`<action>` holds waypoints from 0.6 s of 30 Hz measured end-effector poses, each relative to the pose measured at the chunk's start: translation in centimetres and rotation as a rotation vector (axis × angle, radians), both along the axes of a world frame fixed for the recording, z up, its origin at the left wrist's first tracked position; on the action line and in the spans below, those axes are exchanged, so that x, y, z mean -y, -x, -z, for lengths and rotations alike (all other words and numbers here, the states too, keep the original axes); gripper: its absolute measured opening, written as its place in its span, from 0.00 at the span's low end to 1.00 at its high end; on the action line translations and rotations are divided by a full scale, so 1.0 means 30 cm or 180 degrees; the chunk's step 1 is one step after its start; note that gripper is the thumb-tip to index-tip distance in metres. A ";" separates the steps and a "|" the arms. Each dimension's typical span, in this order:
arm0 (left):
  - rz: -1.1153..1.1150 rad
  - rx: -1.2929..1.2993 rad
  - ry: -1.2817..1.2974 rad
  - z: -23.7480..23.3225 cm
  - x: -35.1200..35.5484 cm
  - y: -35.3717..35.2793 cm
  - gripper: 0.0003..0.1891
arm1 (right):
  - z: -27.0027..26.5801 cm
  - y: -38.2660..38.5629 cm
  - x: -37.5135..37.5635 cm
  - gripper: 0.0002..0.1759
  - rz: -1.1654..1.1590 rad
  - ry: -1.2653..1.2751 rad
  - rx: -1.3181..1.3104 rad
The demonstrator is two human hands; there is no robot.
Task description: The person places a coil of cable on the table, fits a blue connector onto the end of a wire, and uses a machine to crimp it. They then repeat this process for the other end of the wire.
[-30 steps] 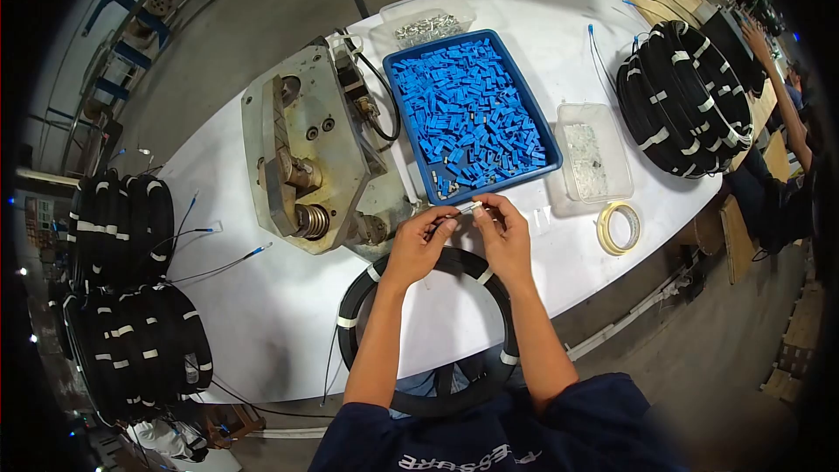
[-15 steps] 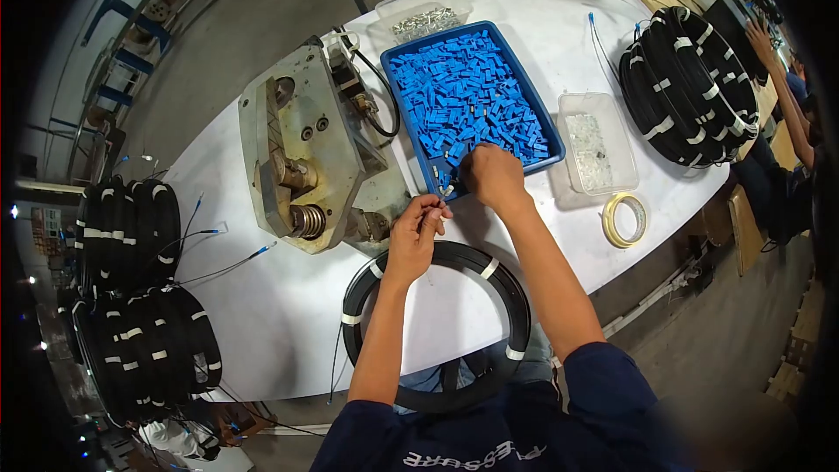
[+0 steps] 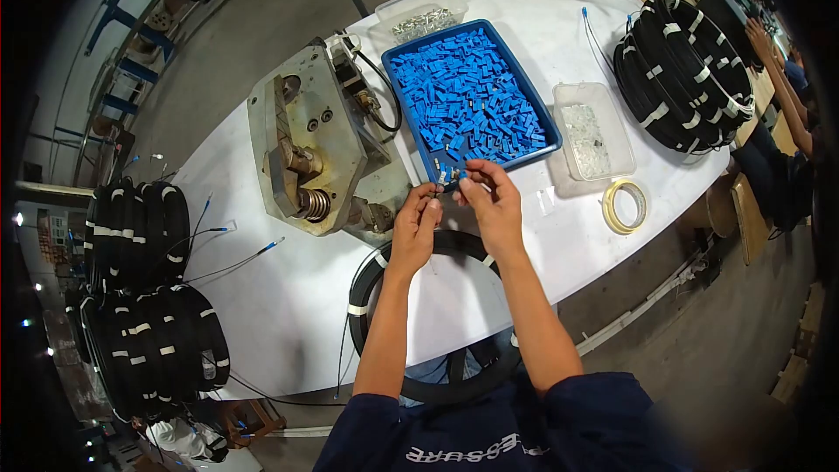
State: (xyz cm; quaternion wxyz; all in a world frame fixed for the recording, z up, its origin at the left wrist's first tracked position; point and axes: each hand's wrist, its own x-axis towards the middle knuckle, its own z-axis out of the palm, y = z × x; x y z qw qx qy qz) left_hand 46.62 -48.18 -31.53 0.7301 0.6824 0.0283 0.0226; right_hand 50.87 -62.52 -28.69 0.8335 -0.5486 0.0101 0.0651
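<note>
White table (image 3: 559, 253), one tray (image 3: 525, 81): left hand (image 3: 414, 232) nearly closed, contents unclear; right hand (image 3: 495, 210) pinches one blue piece (image 3: 463, 175).

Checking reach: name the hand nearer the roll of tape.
Right. The right hand is at the blue tray's near edge, with the roll of tape off to its right. The left hand is farther from the roll, on the right hand's other side.

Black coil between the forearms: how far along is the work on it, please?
Done, it seems: white tape bands on the coil. In hand: the right hand seems to hold a small blue piece beside the left hand, at the blue tray. Left, probably: fitting that piece, though the hands hide any joint.
</note>
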 end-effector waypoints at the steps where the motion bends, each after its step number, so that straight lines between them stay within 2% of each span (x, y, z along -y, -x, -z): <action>1: 0.0005 -0.0006 -0.0008 0.000 0.003 0.006 0.13 | 0.016 0.029 -0.009 0.14 0.0181 -0.0714 -0.0166; 5: -0.0200 0.0000 -0.0003 -0.006 0.020 0.022 0.12 | 0.093 0.086 -0.008 0.17 0.0189 -0.0792 -0.0213; 10: -0.0343 0.0081 0.0169 0.002 0.022 0.020 0.09 | 0.103 0.072 -0.016 0.12 0.0154 -0.0868 -0.0142; 12: -0.0410 0.0464 -0.0243 0.010 0.017 0.016 0.08 | 0.107 0.076 -0.018 0.11 0.0176 -0.1010 -0.0065; 18: -0.0217 0.0388 -0.0699 0.005 0.004 0.016 0.07 | 0.111 0.080 -0.018 0.11 0.0378 -0.1077 0.0157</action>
